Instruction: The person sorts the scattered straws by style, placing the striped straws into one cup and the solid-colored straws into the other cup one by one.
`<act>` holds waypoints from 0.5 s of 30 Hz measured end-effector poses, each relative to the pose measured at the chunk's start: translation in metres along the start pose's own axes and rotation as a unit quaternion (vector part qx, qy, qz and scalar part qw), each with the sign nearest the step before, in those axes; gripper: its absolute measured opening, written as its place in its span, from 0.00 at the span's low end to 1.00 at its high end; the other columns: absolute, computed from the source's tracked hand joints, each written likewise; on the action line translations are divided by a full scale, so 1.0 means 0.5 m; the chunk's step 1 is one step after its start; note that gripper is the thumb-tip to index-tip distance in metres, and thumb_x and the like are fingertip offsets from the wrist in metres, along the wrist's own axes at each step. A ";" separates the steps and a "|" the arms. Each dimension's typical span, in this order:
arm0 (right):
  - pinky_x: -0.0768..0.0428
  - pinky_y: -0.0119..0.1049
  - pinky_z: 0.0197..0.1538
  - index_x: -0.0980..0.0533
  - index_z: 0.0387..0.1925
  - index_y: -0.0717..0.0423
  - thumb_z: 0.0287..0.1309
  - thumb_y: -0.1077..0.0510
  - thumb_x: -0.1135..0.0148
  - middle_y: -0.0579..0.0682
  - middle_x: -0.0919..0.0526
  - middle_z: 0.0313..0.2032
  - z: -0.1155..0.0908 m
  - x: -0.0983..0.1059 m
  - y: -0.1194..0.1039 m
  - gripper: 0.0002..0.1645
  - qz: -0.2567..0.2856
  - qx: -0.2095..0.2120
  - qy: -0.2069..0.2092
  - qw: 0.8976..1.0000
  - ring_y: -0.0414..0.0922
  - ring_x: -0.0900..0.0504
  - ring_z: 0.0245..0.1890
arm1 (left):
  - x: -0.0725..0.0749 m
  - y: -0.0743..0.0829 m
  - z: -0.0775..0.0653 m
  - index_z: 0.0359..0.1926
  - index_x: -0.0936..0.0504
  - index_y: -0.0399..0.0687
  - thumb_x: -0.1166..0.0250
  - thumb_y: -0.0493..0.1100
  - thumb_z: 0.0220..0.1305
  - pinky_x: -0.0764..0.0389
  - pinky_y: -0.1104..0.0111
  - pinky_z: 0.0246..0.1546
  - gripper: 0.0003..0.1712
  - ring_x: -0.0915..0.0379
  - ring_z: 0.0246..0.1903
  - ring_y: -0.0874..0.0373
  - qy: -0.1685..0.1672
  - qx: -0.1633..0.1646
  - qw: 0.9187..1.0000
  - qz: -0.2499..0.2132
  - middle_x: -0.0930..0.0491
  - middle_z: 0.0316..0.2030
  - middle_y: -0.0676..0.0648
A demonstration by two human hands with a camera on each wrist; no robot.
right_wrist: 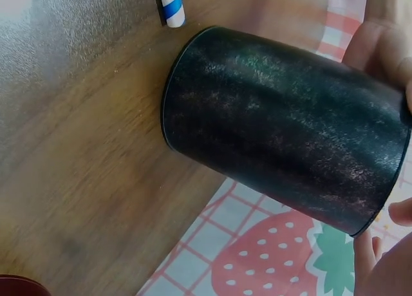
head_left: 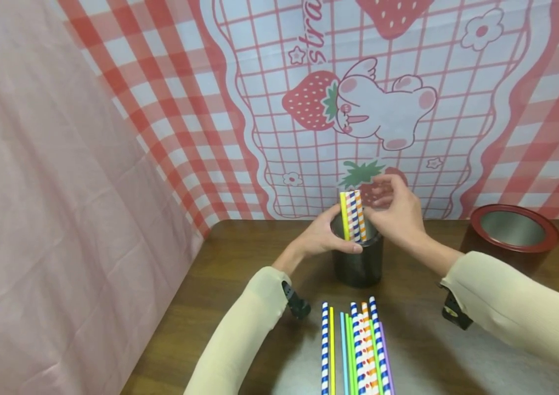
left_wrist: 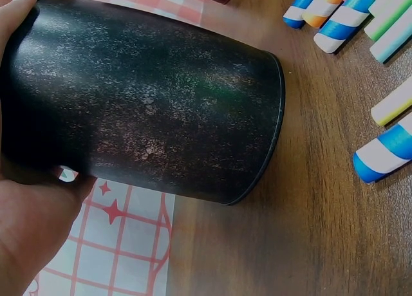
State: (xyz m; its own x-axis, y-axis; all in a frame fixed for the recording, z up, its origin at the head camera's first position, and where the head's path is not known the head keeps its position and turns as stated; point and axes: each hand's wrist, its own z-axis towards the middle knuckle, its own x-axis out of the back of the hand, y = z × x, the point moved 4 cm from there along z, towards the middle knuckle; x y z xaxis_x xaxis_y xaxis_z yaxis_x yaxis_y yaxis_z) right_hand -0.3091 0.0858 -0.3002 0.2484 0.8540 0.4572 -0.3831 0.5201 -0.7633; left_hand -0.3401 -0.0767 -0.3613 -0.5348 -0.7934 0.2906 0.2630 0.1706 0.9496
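Observation:
A dark canister (head_left: 358, 266) stands upright on the wooden table, its worn, mottled side filling much of both wrist views. My left hand (head_left: 320, 236) grips it near the rim, thumb across the front and fingers round the far side. Several paper straws (head_left: 353, 216), yellow, pink-striped, blue-striped and orange-striped, stand in the canister and lean together at its mouth. Just right of them is my right hand (head_left: 397, 211), its thumb low by the rim and its other fingers loosely bent and raised. Nothing shows between those fingers.
More straws (head_left: 358, 351), striped, spotted and plain, lie side by side on the table (head_left: 240, 269) in front of the canister. A red-rimmed tin (head_left: 513, 230) stands at the right. Behind the table hangs a strawberry-print cloth (head_left: 259, 109); a pink curtain (head_left: 62, 192) is on the left.

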 end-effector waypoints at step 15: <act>0.25 0.22 0.33 0.33 0.57 0.60 0.54 0.59 0.33 0.58 0.22 0.49 -0.083 0.061 0.000 0.30 0.033 -0.082 -0.047 0.995 0.25 0.24 0.33 | 0.002 0.002 -0.002 0.66 0.37 0.51 0.25 0.32 0.46 0.23 0.69 0.50 0.47 0.24 0.45 0.62 0.002 0.000 1.000 0.011 0.22 0.49 0.52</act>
State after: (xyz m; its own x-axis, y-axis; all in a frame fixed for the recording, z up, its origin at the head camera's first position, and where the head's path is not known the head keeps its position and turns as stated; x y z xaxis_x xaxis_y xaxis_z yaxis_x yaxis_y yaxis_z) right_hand -0.2649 0.1112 -0.3053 0.1411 0.8877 0.4383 -0.2429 0.4603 -0.8539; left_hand -0.3395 -0.0781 -0.3604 -0.5252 -0.7923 0.3105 0.2737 0.1882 0.9432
